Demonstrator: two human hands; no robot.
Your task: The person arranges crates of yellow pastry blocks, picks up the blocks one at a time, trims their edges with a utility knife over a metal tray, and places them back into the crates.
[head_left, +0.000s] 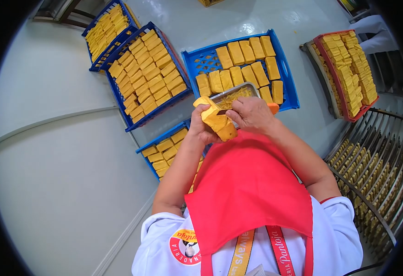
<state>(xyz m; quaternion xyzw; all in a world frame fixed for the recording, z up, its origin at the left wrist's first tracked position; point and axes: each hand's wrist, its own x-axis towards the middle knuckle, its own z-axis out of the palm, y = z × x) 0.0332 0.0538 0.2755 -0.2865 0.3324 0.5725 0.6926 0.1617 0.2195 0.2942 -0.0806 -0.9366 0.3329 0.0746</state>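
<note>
My left hand [200, 125] is wrapped round a yellow loaf [216, 120], held tilted in front of my red apron. A knife with an orange handle [273, 108] is in my right hand [251, 113], its fingers closed, and the short visible part of the blade [223, 112] lies against the loaf. Just beyond my hands, a metal tray [253, 88] holds thin yellow scraps [236, 95]. The tray overlaps the near side of a blue crate [295, 97] with several yellow loaves [236, 53] in rows. My right hand hides part of the knife.
Blue crates filled with yellow pieces stand at the upper left [118, 103] and lower left [147, 148]. A red crate [337, 85] of yellow pieces is at the right, near a person's white-clothed leg [378, 34]. Below it is a metal rack [367, 198]. A wall lies at left.
</note>
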